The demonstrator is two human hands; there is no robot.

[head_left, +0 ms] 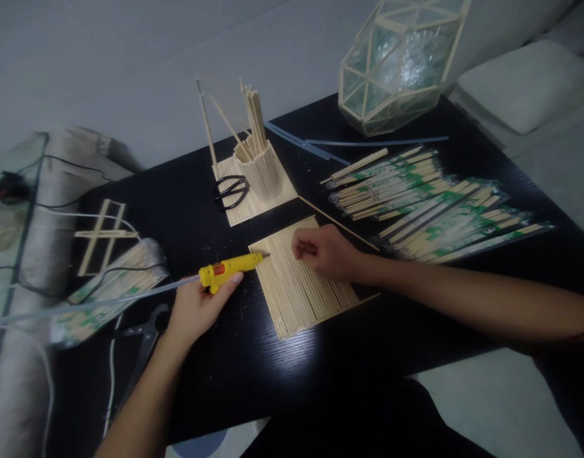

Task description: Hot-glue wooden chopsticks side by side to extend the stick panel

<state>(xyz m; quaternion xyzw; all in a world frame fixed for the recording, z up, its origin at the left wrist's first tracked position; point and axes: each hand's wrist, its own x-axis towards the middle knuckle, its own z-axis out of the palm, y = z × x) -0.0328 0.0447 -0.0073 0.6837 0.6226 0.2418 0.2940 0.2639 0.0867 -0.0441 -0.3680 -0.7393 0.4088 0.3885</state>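
Observation:
My left hand (199, 308) is wrapped around a yellow hot glue gun (232, 267). Its nozzle points right, at the left edge of a flat panel of wooden sticks (292, 286) laid side by side. A long translucent glue stick (101, 305) runs out of the gun's back. My right hand (327, 251), fingers curled closed, is over the upper right part of the panel; whatever it may hold is hidden. Beyond the panel stands a round holder made of sticks (266, 175) on a square stick base (235, 213), with loose chopsticks (256, 117) upright in it.
Black-handled scissors (231, 191) rest by the holder. Wrapped chopsticks (444, 210) lie at right, with more in a bag (115, 286) at left. Pliers (149, 331), a cable (113, 362) and a small stick frame (104, 235) lie left. A geometric stick lantern (401, 70) stands behind.

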